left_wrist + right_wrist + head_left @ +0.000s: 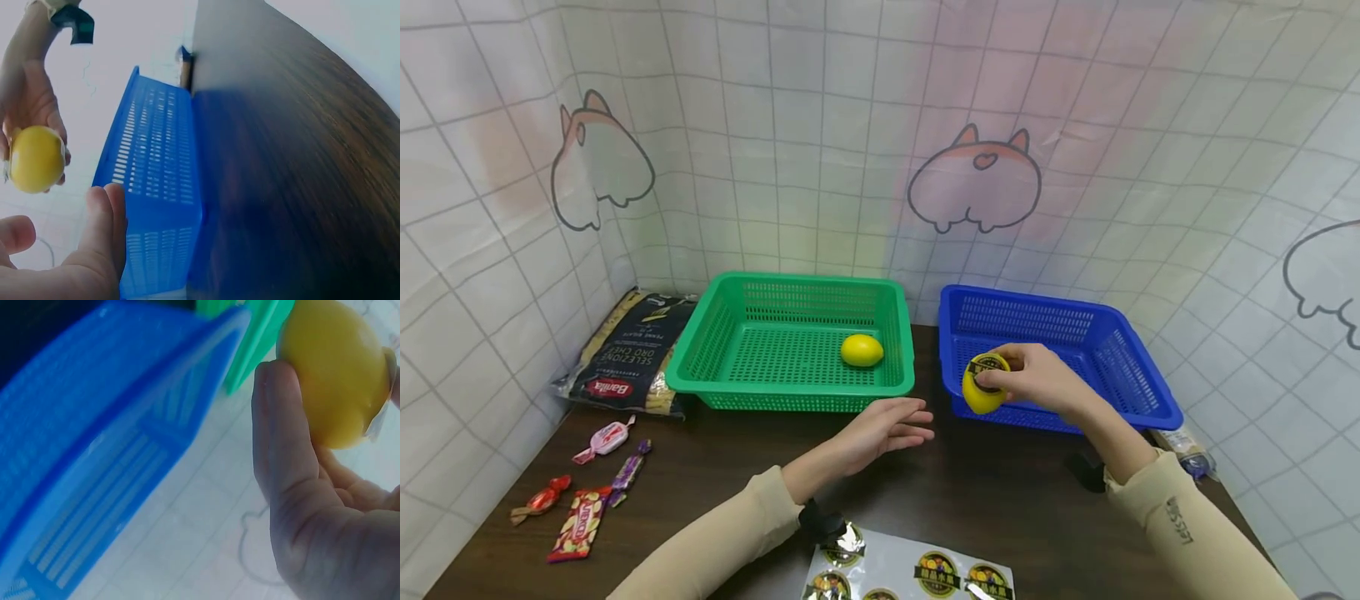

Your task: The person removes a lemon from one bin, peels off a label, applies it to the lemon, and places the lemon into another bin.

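My right hand (1037,379) grips a yellow lemon (983,398) between thumb and fingers, above the near left part of the blue basket (1060,421). A round black-and-gold sticker (988,367) is on the lemon, under the thumb; in the right wrist view an edge of the sticker (379,419) stands away from the skin. My left hand (880,433) is held with fingers extended and nothing in them, just in front of the green basket (790,402). Inside that basket, at its right, lies another lemon (861,351).
A sheet of round stickers (902,558) lies at the table's front edge. Several wrapped candies (580,521) are scattered at the left, before a black Barilla pasta bag (628,350). Another package (1187,450) lies partly hidden right of the blue basket. Patterned white cloth (850,167) walls the table.
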A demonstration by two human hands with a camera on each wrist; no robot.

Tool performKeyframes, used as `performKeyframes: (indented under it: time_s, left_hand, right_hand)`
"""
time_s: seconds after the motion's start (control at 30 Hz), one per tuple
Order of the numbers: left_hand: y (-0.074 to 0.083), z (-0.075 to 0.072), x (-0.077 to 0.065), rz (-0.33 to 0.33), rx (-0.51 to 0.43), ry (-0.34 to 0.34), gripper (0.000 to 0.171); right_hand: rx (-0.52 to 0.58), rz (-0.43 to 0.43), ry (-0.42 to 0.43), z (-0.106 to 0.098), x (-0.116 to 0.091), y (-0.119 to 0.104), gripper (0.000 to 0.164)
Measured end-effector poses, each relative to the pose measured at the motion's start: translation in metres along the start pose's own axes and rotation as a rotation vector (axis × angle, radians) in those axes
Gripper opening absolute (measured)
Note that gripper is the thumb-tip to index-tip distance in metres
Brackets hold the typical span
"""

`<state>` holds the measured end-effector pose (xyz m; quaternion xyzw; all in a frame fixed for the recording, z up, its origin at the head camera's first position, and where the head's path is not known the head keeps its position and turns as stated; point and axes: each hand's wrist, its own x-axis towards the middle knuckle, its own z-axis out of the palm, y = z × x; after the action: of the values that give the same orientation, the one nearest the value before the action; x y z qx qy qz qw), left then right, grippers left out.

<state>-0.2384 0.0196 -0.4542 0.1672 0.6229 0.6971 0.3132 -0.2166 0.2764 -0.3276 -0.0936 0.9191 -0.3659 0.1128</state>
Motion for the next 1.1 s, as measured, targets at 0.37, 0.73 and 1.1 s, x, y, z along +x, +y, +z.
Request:
performKeyframes:
  time_s: [0.37, 0.73, 1.1]
  left_hand:
    - [0.002, 0.009, 0.013, -0.003, -0.085, 0.052, 0.057]
    - [0.003, 0.022, 0.028, -0.009, -0.092, 0.080, 0.053]
    - [0.006, 0.030, 0.045, 0.011, -0.113, 0.135, 0.045]
  right_hand:
    - [-0.048, 0.014, -0.045, -0.046, 0.023, 0.010, 0.060]
    - [-0.197, -0.051, -0.114, -0.081, 0.049, 0.031, 0.050]
    - [-0.249, 0.013, -0.098, -0.094, 0.075, 0.067, 0.056]
